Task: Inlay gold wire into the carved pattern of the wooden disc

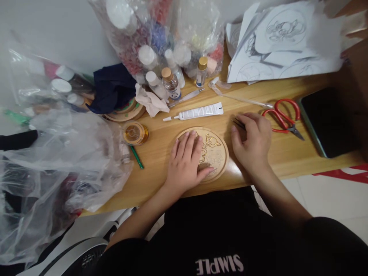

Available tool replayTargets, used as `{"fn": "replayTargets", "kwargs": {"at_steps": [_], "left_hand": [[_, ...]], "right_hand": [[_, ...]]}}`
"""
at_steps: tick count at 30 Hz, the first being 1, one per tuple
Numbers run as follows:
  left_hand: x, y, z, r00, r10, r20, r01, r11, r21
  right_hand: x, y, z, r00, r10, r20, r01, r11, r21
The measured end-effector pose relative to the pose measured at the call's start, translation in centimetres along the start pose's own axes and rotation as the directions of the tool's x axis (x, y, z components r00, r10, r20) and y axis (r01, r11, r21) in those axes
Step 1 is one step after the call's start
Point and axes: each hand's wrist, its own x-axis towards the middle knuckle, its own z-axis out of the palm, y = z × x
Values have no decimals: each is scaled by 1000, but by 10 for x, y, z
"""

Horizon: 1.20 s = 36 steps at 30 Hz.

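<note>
My left hand [185, 163] lies flat with its fingers stretched across a round wooden plaque [224, 163]. Gold wire outlines a figure on the plaque's upper right, and pencil lines show lower down. Part of the design is hidden under the palm and fingers. To the right of the plaque, my right hand [253, 140] rests on the table, closed around dark tweezers [239, 123] whose tips point to the upper left. A white glue tube [201, 111] lies just beyond the plaque, its nozzle pointing left.
Red-handled scissors [283, 117] and a dark phone [330, 120] lie at right. A spool of gold wire [135, 133] and a green stick [137, 157] are at left. Small bottles [171, 84], plastic bags [86, 153] and printed drawings [284, 42] line the back and left.
</note>
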Motion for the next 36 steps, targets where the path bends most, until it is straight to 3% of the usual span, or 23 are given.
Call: {"fn": "replayTargets", "kwargs": {"at_steps": [14,21,30,36], "left_hand": [[2,1,-4,998,-51,43,51,999,1],[1,-2,-1,999,-32,21,31,999,13],[-4,-4,2,993,-37,-111,32,999,-43],[-6,-3,-2,997,-15,-69,12,999,-35]], "right_hand": [[-2,2,3,1000,-18,-20,18,1000,-19],[-1,2,4,999,-21,-24,20,999,-38],[0,0,2,1000,6,0,-6,1000,7],[0,1,3,1000,-9,-17,8,999,-36]]}}
